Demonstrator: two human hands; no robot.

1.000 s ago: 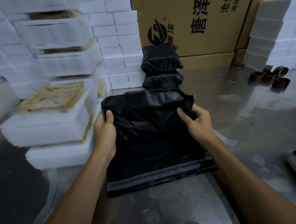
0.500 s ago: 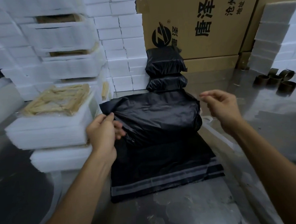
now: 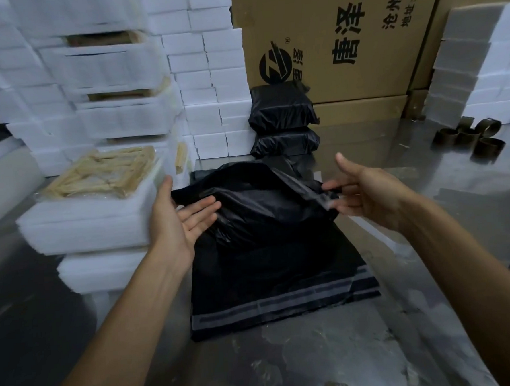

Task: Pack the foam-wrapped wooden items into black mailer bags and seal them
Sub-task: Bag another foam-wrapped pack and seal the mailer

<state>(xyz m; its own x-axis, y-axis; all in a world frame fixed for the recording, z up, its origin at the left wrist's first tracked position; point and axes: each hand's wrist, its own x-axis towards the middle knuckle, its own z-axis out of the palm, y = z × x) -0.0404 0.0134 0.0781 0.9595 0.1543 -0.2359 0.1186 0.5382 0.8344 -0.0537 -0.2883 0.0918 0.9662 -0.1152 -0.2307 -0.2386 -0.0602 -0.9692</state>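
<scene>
A filled black mailer bag (image 3: pixel 266 210) is seen at the middle of the metal table (image 3: pixel 362 350), lying on a flat stack of empty black mailers (image 3: pixel 277 287) whose grey seal strips face the near edge. The left hand (image 3: pixel 179 218) is held palm-up with straight, spread fingers against the bag's left end; nothing is gripped by it. A fold of the bag's right end is pinched by the right hand (image 3: pixel 370 191), though the fingertips are partly hidden by the plastic and slightly blurred. What is inside the bag cannot be seen.

Just left of the bag, a foam-wrapped wooden item (image 3: pixel 103 175) is laid on a pile of white foam sheets (image 3: pixel 85 224); its wood is only dimly made out through clear film. Behind the bag, two sealed black parcels (image 3: pixel 282 122) are stacked against a cardboard box (image 3: pixel 343 38), whose print is cut off at the top. Brown tape cores (image 3: pixel 468 138) are grouped at the far right, and small dark objects at the right edge are cropped beyond recognition.
</scene>
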